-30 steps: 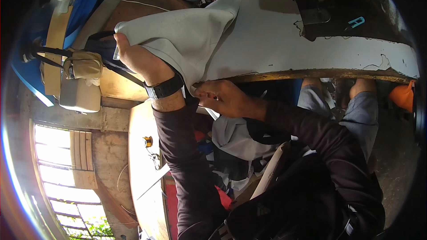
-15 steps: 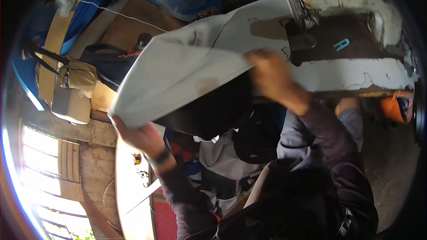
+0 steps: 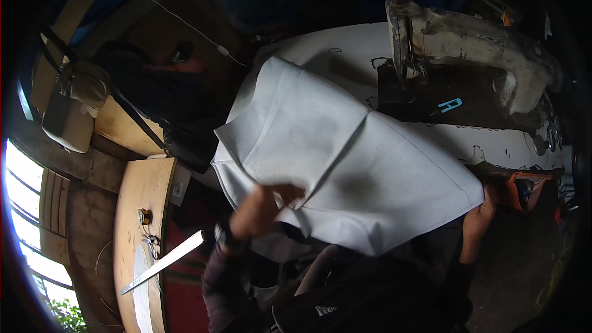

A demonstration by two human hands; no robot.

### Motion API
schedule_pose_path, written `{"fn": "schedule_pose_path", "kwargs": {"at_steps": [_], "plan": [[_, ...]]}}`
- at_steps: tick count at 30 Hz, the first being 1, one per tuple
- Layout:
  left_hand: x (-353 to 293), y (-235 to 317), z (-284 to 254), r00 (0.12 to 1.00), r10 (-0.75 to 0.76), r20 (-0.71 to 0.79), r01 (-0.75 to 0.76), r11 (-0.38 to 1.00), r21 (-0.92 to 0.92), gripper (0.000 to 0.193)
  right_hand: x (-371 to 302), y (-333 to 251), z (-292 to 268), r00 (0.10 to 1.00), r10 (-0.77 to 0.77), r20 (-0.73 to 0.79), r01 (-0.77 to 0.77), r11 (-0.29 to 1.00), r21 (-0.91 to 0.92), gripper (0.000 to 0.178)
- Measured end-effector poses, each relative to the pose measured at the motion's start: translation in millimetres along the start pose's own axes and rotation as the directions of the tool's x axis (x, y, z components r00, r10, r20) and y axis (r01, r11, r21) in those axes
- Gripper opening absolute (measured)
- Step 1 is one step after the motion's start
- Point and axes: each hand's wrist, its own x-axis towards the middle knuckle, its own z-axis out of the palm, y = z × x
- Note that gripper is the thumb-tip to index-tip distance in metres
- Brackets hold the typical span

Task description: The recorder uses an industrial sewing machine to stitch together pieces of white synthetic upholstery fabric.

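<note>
A large pale grey-white sheet of smooth material (image 3: 320,142) spreads over my lap and the near part of the sewing table, with fold lines running across it. My right hand (image 3: 478,217) grips the sheet's right corner near the table's front edge. At the near left edge, my left hand (image 3: 256,211) has its fingers bent against the sheet, which gathers into folds beside them. A worn cream sewing machine (image 3: 462,40) stands past the sheet at the far right. Light blue thread snips (image 3: 450,105) lie on its dark bed, apart from both hands.
At left a wooden board (image 3: 132,194) carries a metal ruler (image 3: 166,260) and a small yellow-black roll (image 3: 144,216). A tan bag (image 3: 89,86) hangs at the far left. An orange pouch (image 3: 512,192) sits below the table edge, close to my right hand.
My right hand has swung right and toward me, drawing the sheet's corner along. The left hand has moved right, from the sheet's left corner to its near edge. The sheet now lies flatter.
</note>
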Motion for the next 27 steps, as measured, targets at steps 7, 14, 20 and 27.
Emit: {"fn": "schedule_pose_path", "kwargs": {"at_steps": [7, 14, 20, 27], "plan": [[241, -194, -116, 0.812, 0.251, -0.526, -0.059, 0.933, 0.354, 0.035, -7, 4, 9, 0.951, 0.309, -0.010, -0.297, 0.921, 0.251, 0.036], [317, -214, -127, 0.898, -0.352, -0.264, 0.291, 0.925, -0.245, 0.041, -37, -32, 12, 0.965, -0.018, 0.263, -0.154, 0.771, 0.618, 0.064], [259, -182, -130, 0.939, -0.288, -0.189, 0.298, 0.954, 0.023, 0.037, -73, -23, 35, 0.646, 0.514, 0.564, -0.561, -0.181, 0.808, 0.059], [31, -150, -138, 0.737, -0.182, -0.650, -0.197, 0.863, -0.465, 0.037, -65, -4, -18, 0.842, 0.465, 0.273, -0.455, 0.341, 0.823, 0.023]]}}
